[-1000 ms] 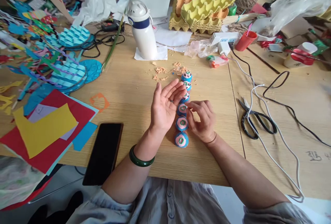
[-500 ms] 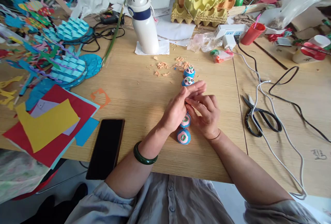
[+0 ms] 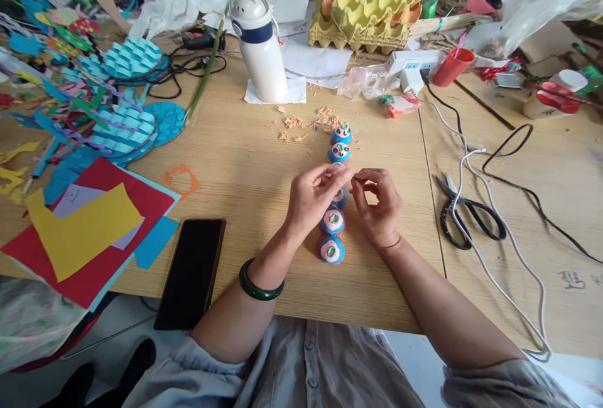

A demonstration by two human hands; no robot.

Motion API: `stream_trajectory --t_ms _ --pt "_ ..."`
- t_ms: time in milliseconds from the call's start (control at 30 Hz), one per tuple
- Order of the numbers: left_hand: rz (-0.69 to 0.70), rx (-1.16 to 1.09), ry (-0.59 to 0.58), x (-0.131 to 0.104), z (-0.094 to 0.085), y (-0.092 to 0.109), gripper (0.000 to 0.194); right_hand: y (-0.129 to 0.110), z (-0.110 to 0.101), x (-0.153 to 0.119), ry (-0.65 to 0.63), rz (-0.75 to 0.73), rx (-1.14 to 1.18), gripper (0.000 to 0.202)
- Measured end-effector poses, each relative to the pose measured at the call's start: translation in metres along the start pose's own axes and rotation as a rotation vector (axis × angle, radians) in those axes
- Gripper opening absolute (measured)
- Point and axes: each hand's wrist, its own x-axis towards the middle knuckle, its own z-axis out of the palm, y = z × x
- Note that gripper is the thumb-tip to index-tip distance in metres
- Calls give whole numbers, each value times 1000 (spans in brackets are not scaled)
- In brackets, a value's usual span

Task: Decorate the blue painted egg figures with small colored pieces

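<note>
A column of small blue domes (image 3: 331, 250), each with a pink top and a green ring, runs away from me along the table. The two farthest domes (image 3: 341, 134) also carry dark curls. Over the middle of this column my left hand (image 3: 313, 201) is closed, thumb against fingers; whatever it may pinch is hidden. Just right of it, my right hand (image 3: 380, 207) pinches a tiny dark bit between thumb and forefinger, too small to name. The fingertips of both hands nearly meet above a partly covered dome (image 3: 338, 197).
Black-handled scissors (image 3: 471, 216) lie right, crossed by a white cable (image 3: 497, 232). A phone (image 3: 191, 273) and coloured paper (image 3: 89, 226) are left. Behind stand a white bottle (image 3: 261, 59), orange shavings (image 3: 294, 122), egg trays (image 3: 372, 9) and a red cup (image 3: 453, 68).
My left hand was stretched out flat with my right fingers at its palm. Now the hands have come slightly apart, and the left fingers have closed towards the thumb.
</note>
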Motion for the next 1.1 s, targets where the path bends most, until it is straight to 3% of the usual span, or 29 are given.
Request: stream_trajectory --t_ms 167,467,767,967,1100 --pt "13 104 -70 -2 -1 -4 28 -3 -2 4 -5 -129 -60 12" --pt "13 83 -21 -3 0 0 33 -2 -3 5 -7 -122 -39 13" --pt "-15 35 -73 0 -3 -4 34 -3 -5 4 -15 -118 -27 12" --pt "109 180 -37 -1 -2 -2 34 0 -4 3 -32 -58 4 6" --pt "81 170 -62 0 -2 -3 37 -1 -4 4 -37 -52 1 5"
